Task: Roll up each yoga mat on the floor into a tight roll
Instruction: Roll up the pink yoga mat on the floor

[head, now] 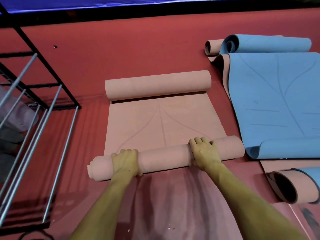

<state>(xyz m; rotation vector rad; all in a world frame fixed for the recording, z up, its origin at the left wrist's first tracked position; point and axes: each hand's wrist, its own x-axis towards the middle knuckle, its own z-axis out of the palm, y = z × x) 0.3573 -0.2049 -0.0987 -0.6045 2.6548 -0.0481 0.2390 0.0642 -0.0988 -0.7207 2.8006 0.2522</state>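
Observation:
A pink yoga mat (162, 118) lies on the red floor, rolled at both ends. The near roll (164, 157) lies crosswise in front of me, and a second curl (157, 84) sits at the mat's far end. My left hand (125, 161) grips the near roll toward its left end, fingers over the top. My right hand (204, 153) grips it right of the middle in the same way. A blue mat (277, 104) lies flat to the right, its ends curled. Another pink and blue roll (292, 185) lies near my right forearm.
A black metal rack (39, 87) with silver bars stands at the left, holding pale rolled items. More curled mat ends (258, 45) lie at the back right. A blue and black edge (155, 6) runs along the far side of the red floor (121, 49).

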